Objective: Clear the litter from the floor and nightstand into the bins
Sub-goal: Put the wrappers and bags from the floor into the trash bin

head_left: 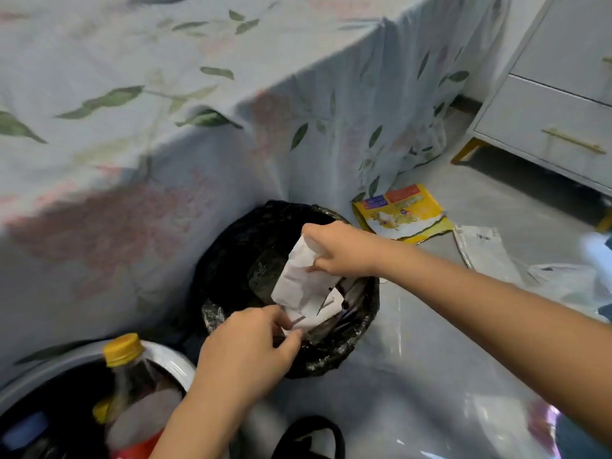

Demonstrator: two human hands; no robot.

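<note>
A white sheet of paper (299,286) hangs over the mouth of a bin lined with a black bag (231,246) beside the bed. My right hand (341,248) grips the paper's top edge. My left hand (245,352) pinches its lower corner at the bin's near rim. A second bin with a white rim (172,357) stands at the lower left and holds a bottle with a yellow cap (123,351) and other rubbish. On the floor to the right lie a torn yellow packet (402,210) and a white plastic mailer bag (486,253).
The bed with a floral sheet (165,111) fills the left and top. A white nightstand with gold handles (563,127) stands at the upper right. A clear plastic bag (569,286) lies at the right edge. A black strap (311,435) shows at the bottom.
</note>
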